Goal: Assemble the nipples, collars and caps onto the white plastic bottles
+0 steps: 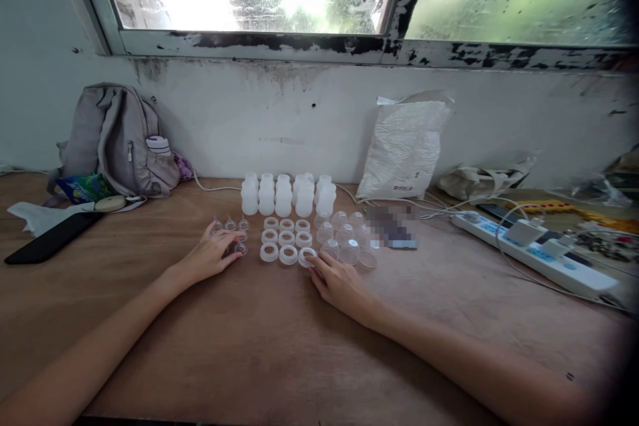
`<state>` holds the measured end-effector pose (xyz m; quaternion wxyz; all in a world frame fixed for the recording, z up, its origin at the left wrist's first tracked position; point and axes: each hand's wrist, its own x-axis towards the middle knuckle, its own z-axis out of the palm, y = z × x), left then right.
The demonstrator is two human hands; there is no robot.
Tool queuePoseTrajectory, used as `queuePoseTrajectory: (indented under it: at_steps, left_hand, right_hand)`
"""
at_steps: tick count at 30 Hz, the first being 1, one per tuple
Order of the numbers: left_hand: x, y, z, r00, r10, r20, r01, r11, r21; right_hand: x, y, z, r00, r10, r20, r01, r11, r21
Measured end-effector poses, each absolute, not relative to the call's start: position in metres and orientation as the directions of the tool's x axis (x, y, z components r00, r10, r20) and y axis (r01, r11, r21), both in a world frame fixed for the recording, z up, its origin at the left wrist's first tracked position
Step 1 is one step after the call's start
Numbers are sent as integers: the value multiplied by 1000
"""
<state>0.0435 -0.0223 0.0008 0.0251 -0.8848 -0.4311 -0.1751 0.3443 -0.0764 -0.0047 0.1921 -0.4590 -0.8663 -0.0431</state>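
Clear bottle nipples stand in a small group at the left, partly covered by my left hand. Its thumb and forefinger are closed around the front right nipple. White screw rings lie in rows in the middle. My right hand has its fingertips on the front right ring, thumb at the near edge. Clear dome caps stand in rows just beyond the right hand, a few partly hidden by it. Behind the rings, white baby bottles stand upright in a cluster.
A grey backpack leans on the wall at left, near a black flat case. A white plastic bag stands at the back. On the right lie a power strip with plugs and cables, and a pale cloth bag.
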Motion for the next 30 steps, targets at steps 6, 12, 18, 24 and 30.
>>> queuePoseTrajectory:
  at_steps: [6,12,18,24,30]
  left_hand:
    - [43,-23,1,571,743,350,769,-633,89]
    - [43,-23,-1,581,726,368,768,-638,47]
    - [46,-26,6,608,661,439,742,-670,-19]
    - [48,-29,9,613,530,586,692,-718,-75]
    - [50,-35,2,570,425,703,659,-748,-82]
  right_hand:
    - [343,-76,-4,-502,783,368,818,568,-95]
    - [344,-80,-4,-501,754,425,787,601,-139]
    - [347,-57,31,-436,691,576,777,612,-146]
    - [348,38,81,-237,724,648,917,387,-96]
    - [347,91,79,-267,778,569,895,419,-152]
